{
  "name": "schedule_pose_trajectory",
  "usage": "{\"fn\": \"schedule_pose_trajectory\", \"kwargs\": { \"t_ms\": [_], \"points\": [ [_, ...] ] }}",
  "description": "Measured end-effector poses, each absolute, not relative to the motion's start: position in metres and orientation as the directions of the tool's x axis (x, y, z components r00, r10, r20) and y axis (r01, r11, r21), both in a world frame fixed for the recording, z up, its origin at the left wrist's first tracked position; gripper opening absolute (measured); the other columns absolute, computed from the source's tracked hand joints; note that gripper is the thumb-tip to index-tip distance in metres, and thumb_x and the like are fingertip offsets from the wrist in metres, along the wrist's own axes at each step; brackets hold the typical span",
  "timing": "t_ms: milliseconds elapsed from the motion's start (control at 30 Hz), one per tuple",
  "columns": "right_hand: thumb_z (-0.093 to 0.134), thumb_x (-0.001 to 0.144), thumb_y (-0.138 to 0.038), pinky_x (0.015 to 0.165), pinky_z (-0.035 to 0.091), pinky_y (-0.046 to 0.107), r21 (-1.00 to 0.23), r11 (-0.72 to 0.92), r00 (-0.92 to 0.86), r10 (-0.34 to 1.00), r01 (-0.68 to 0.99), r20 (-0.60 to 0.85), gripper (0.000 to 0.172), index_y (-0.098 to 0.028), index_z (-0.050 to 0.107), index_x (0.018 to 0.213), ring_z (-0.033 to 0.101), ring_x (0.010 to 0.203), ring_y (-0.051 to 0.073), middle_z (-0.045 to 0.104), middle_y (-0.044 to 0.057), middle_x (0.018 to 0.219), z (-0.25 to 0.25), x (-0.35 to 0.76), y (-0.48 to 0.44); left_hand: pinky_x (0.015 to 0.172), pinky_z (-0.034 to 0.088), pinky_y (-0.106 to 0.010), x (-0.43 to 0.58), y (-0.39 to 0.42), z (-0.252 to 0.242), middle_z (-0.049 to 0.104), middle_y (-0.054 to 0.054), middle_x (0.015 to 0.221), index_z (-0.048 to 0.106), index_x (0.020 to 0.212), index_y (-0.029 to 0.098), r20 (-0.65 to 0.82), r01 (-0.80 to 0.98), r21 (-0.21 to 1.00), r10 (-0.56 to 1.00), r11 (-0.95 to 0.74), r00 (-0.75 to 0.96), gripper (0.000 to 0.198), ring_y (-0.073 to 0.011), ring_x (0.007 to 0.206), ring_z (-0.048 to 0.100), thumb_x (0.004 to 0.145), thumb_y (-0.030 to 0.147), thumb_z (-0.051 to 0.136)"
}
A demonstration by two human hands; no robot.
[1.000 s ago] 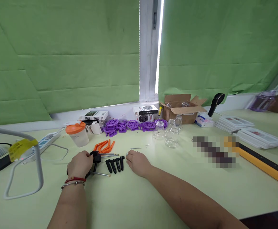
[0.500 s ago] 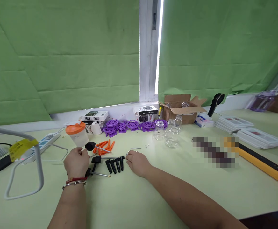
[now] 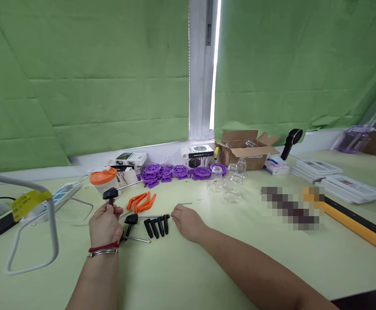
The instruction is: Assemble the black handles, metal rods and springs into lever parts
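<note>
My left hand (image 3: 105, 224) is closed around the stem of a black plastic piece (image 3: 110, 193) with a thin metal rod that points up and right. Below it on the table lie similar black pieces with metal rods (image 3: 131, 219). My right hand (image 3: 188, 221) rests on the table with fingers curled together; what its fingertips hold, if anything, is hidden. Left of those fingertips is a row of several short black handles (image 3: 156, 227). Just beyond them lie bent orange plastic parts (image 3: 142, 202). A thin metal pin (image 3: 184, 203) and tiny nuts (image 3: 200, 199) lie past my right hand.
Behind are a shaker cup with orange lid (image 3: 104, 176), purple plastic wheels (image 3: 179, 172), clear glass jars (image 3: 233, 189) and an open carton (image 3: 246, 155). A grey metal frame (image 3: 54, 228) and a power strip (image 3: 63, 193) stand left. A yellow-black bar (image 3: 358, 219) lies right.
My left hand has raised and turned the black piece, so its rod now tilts upward instead of downward. My right hand stays almost in place.
</note>
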State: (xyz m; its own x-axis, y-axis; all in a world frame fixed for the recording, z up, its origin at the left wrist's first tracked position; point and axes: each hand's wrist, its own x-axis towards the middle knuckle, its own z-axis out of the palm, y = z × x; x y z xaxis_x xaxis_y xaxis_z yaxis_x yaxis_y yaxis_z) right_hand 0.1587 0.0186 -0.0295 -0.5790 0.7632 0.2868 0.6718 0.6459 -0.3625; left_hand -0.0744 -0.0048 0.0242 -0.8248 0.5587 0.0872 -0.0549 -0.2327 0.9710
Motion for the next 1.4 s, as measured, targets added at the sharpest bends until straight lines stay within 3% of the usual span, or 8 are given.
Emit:
{"fn": "schedule_pose_trajectory", "kwargs": {
  "t_ms": [133, 333, 533, 900, 1167, 1267, 1333, 1400],
  "points": [
    [0.036, 0.089, -0.016, 0.074, 0.041, 0.025, -0.33, 0.672, -0.572, 0.739, 0.663, 0.357, 0.027, -0.02, 0.062, 0.099, 0.055, 0.084, 0.014, 0.06, 0.004, 0.1, -0.014, 0.145, 0.032, 0.051, 0.047, -0.023, -0.069, -0.007, 0.028, 0.05, 0.003, 0.06, 0.049, 0.068, 0.015, -0.082, -0.36, 0.894, 0.692, -0.268, -0.718, 0.01, -0.0066, 0.046, 0.048, 0.069, 0.006, 0.047],
    [0.049, 0.076, -0.004, 0.08, 0.039, 0.029, -0.113, 0.805, -0.767, 0.59, 0.582, 0.251, 0.038, -0.023, 0.059, 0.108, 0.05, 0.093, 0.018, 0.061, 0.003, 0.109, 0.004, 0.104, 0.073, 0.044, 0.039, -0.019, -0.058, -0.006, 0.025, 0.048, 0.004, 0.055, 0.051, 0.074, 0.014, -0.065, -0.368, 0.891, 0.727, -0.267, -0.683, 0.009, -0.006, 0.041, 0.046, 0.074, 0.008, 0.045],
    [0.051, 0.075, -0.007, 0.079, 0.039, 0.031, -0.036, 0.831, -0.812, 0.552, 0.556, 0.191, 0.047, -0.026, 0.053, 0.118, 0.048, 0.099, 0.021, 0.052, -0.001, 0.128, -0.01, 0.085, 0.091, 0.041, 0.035, -0.019, -0.055, -0.007, 0.023, 0.049, 0.005, 0.055, 0.051, 0.076, 0.014, -0.035, -0.315, 0.912, 0.715, -0.263, -0.698, 0.007, -0.0052, 0.038, 0.043, 0.07, 0.014, 0.05],
    [0.052, 0.079, -0.013, 0.078, 0.035, 0.034, -0.073, 0.823, -0.8, 0.566, 0.564, 0.201, 0.02, -0.019, 0.068, 0.089, 0.048, 0.096, 0.024, 0.061, 0.009, 0.096, -0.008, 0.082, 0.095, 0.042, 0.034, -0.019, -0.057, -0.006, 0.021, 0.05, 0.005, 0.059, 0.051, 0.076, 0.015, 0.001, -0.258, 0.925, 0.682, -0.278, -0.731, 0.01, -0.0048, 0.04, 0.044, 0.067, 0.018, 0.053],
    [0.049, 0.083, -0.017, 0.081, 0.036, 0.03, -0.292, 0.775, -0.737, 0.628, 0.561, 0.251, 0.018, -0.019, 0.064, 0.092, 0.054, 0.089, 0.017, 0.064, 0.004, 0.098, -0.003, 0.094, 0.093, 0.042, 0.034, -0.019, -0.054, -0.008, 0.024, 0.05, 0.005, 0.058, 0.052, 0.076, 0.015, 0.017, -0.228, 0.937, 0.685, -0.266, -0.728, 0.014, -0.0049, 0.04, 0.043, 0.067, 0.024, 0.057],
    [0.039, 0.088, -0.02, 0.074, 0.041, 0.027, -0.56, 0.652, -0.624, 0.73, 0.511, 0.28, 0.021, -0.019, 0.058, 0.099, 0.055, 0.081, 0.013, 0.062, 0.003, 0.092, 0.004, 0.113, 0.086, 0.041, 0.033, -0.019, -0.051, -0.008, 0.025, 0.048, 0.006, 0.056, 0.052, 0.076, 0.015, 0.016, -0.241, 0.935, 0.708, -0.262, -0.706, 0.01, -0.0049, 0.039, 0.043, 0.068, 0.021, 0.054],
    [0.039, 0.088, -0.023, 0.07, 0.042, 0.026, -0.874, 0.423, -0.506, 0.823, 0.239, 0.26, 0.019, -0.018, 0.055, 0.096, 0.053, 0.071, 0.011, 0.059, 0.001, 0.081, 0.01, 0.13, 0.078, 0.041, 0.032, -0.018, -0.046, -0.008, 0.024, 0.048, 0.006, 0.056, 0.051, 0.075, 0.015, 0.031, -0.237, 0.936, 0.733, -0.259, -0.68, 0.008, -0.0048, 0.039, 0.043, 0.069, 0.02, 0.053],
    [0.045, 0.086, -0.03, 0.065, 0.042, 0.025, -0.974, 0.162, -0.436, 0.874, -0.158, 0.216, 0.017, -0.017, 0.053, 0.092, 0.047, 0.059, 0.009, 0.052, -0.002, 0.072, 0.016, 0.148, 0.067, 0.041, 0.031, -0.018, -0.039, -0.008, 0.02, 0.048, 0.006, 0.057, 0.049, 0.073, 0.015, 0.064, -0.221, 0.939, 0.769, -0.262, -0.636, 0.007, -0.0045, 0.04, 0.043, 0.07, 0.02, 0.053]
  ]
}}
